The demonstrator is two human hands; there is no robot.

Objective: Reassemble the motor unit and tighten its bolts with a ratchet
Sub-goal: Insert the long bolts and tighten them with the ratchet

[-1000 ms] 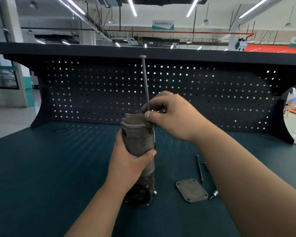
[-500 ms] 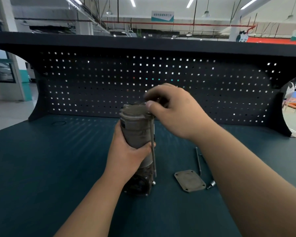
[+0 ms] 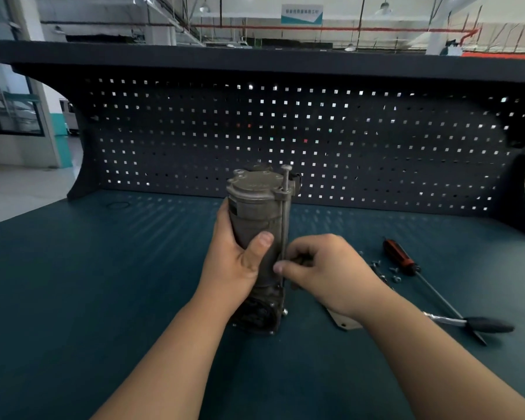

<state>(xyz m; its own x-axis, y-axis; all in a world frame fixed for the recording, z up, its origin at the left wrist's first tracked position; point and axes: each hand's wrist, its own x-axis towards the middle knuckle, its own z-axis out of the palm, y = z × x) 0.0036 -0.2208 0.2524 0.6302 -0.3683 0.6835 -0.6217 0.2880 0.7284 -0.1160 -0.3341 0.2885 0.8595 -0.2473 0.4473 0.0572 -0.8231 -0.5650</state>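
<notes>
The motor unit (image 3: 255, 207) stands upright on the worktop (image 3: 103, 298), with the left hand (image 3: 234, 268) wrapped round its body. The right hand (image 3: 328, 274) pinches the long bolt (image 3: 285, 189) against the unit's right side. It seems best to hold the unit steady and steer the shank straight into its lower thread. A second ago the bolt towered above the unit, gripped at the cap; now only its head stands proud.
</notes>
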